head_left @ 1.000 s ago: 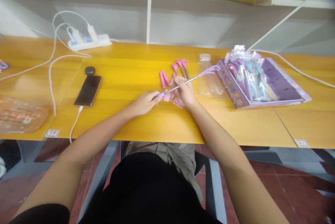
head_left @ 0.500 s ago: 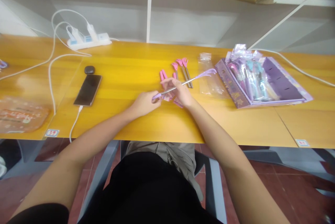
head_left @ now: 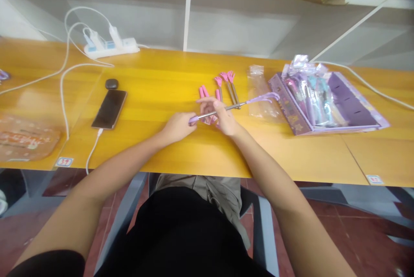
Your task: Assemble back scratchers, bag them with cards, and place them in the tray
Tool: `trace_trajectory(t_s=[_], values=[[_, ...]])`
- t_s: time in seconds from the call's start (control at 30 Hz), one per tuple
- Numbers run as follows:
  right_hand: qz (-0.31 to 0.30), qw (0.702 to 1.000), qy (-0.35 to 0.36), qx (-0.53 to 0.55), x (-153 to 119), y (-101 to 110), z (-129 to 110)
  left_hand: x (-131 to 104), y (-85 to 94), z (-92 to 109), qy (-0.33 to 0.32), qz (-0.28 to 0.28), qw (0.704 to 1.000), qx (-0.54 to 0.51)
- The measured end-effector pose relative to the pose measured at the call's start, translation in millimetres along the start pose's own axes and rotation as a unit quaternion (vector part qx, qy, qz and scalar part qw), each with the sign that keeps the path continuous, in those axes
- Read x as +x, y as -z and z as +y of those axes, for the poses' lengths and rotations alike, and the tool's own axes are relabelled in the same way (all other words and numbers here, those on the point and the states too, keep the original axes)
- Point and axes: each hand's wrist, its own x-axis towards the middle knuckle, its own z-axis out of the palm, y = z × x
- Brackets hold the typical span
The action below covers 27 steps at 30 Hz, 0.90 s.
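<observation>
My left hand (head_left: pixel 179 127) is closed around the purple handle end of a back scratcher (head_left: pixel 255 99). Its silver rod slants up to the right and ends in a purple claw-shaped head. My right hand (head_left: pixel 223 118) holds the rod midway, the thumb against it and the other fingers partly bent beneath. Beyond the right hand lie several pink back scratchers (head_left: pixel 232 86) with hand-shaped heads, silver rods and pink handles (head_left: pixel 203 91). Small pinkish pieces beneath the right hand are partly covered, and I cannot make them out.
To the right, a purple display box (head_left: pixel 352 98) holds several bagged items, with clear plastic bags (head_left: pixel 258 78) beside it. A phone (head_left: pixel 109 108) on a cable, a small black case (head_left: pixel 111 83) and a power strip (head_left: pixel 113 48) are at left. Shelving (head_left: pixel 186 14) stands behind.
The purple head has moved right and slightly down, and the back scratcher reaches farther out and slants less. My left hand keeps its hold on the handle. The view has shifted slightly.
</observation>
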Motion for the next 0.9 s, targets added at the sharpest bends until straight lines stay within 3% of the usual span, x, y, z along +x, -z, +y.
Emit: trace_trajectory(t_s=[0.57, 0.9], values=[[0.002, 0.999, -0.029, -0.022, -0.9, -9.2, 1.5, 0.0, -0.8, -1.3, -0.015, 0.001, 1.0, -0.014], [0.006, 0.998, -0.011, -0.066, -1.5, -12.9, 3.4, -0.4, 1.7, 3.3, -0.005, 0.0, 1.0, -0.016]])
